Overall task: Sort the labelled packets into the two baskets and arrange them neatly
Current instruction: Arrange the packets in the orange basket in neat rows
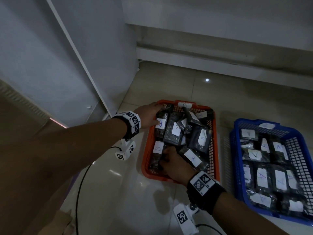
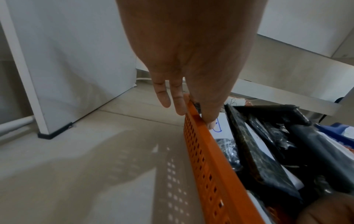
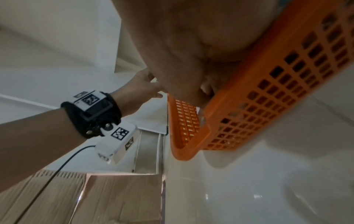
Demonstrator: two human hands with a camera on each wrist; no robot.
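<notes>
With my left hand [image 1: 149, 116] laid nearly flat on the far B packet [image 1: 160, 126] against the orange basket [image 1: 214, 133] wall, my right hand [image 1: 172, 162] curls on the near B packet [image 1: 156, 156]; I should square both flush along that wall.

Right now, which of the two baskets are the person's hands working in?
The orange basket, holding the packets marked B. The left hand is at its far corner and the right hand at its near end; the blue basket beside it goes untouched.
</notes>
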